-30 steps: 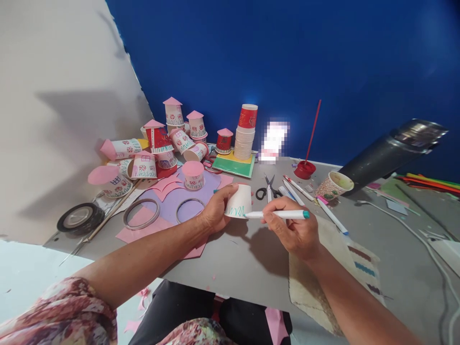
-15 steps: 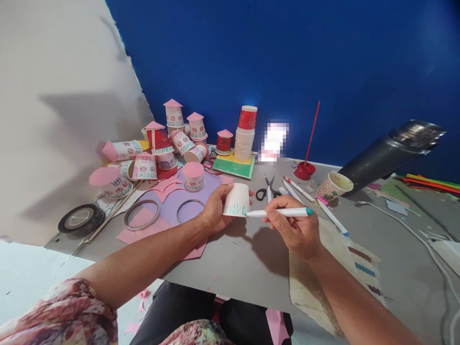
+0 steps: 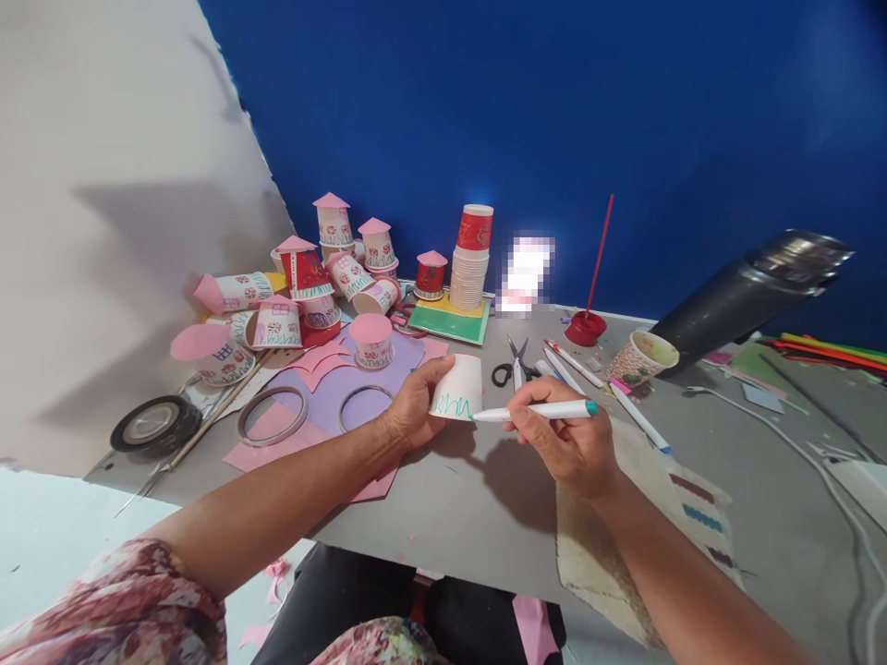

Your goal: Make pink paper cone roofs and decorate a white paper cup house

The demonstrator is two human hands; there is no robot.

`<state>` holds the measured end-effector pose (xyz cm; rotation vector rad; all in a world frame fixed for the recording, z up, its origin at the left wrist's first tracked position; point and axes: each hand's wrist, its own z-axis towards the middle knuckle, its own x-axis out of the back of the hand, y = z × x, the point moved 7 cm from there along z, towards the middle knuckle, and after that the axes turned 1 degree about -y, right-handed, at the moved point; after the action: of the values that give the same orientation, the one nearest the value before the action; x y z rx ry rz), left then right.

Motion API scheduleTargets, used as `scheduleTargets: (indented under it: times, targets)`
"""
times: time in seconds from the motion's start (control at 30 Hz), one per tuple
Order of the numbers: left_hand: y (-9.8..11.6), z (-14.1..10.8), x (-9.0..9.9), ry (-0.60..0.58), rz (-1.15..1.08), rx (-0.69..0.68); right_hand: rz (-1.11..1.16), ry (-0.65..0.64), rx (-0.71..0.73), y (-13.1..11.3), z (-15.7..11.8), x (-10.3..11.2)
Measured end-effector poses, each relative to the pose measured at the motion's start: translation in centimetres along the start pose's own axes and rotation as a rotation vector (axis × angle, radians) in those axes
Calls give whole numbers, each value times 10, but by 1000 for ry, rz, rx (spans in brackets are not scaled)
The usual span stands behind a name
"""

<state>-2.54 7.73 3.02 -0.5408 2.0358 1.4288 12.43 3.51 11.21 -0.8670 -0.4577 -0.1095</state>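
Observation:
My left hand (image 3: 418,402) is closed around a white paper cup (image 3: 460,380), held upside down above the grey table. Green zigzag strokes like grass run along the cup's wide lower rim, from its left side towards the right. In my right hand (image 3: 565,439) is a white felt-tip marker (image 3: 554,410) with a green end, gripped like a pen. The marker's tip touches the cup near the lower rim, where the green line ends. The fingers of my left hand behind the cup are hidden.
Decorated paper cups with pink paper roofs (image 3: 277,320) crowd the back left. Tape rings (image 3: 273,416) lie on coloured paper. Behind the cup are scissors (image 3: 514,360) and a cup stack (image 3: 469,277). A cloth (image 3: 602,536) lies under my right forearm; a dark flask (image 3: 735,300) leans at right.
The green zigzag on the cup has grown slightly towards the right. The cup has turned a little in my left hand, and the marker's tip stays at the lower rim.

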Motion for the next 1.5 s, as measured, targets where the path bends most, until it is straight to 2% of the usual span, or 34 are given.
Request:
scheduleTargets:
  times: [0.1,0.23,0.37,0.5,0.67,0.87,1.03,1.17,1.3,1.5]
  targets:
    - [0,-1,-1,3,-16,14,-54,81,-13,1,0,5]
    - [0,-1,-3,-16,-29,17,-37,-28,-7,1,0,-1]
    - [0,-1,-1,-4,-29,11,-44,38,-26,1,0,4]
    - [0,0,0,-6,-28,14,2,-24,-32,2,0,-2]
    - [-1,-2,-1,-14,-19,15,-15,70,-43,3,0,3]
    - [-3,-2,1,15,8,20,23,-40,-19,1,0,-2]
    - [-2,0,0,8,-9,23,-26,69,-36,2,0,6]
    - [-1,0,-1,19,-22,25,-12,-56,5,0,0,-3]
    - [0,-2,-4,-2,-16,18,-32,38,16,0,1,3]
    - [1,-4,-3,27,2,-9,-23,-42,7,-3,0,-2]
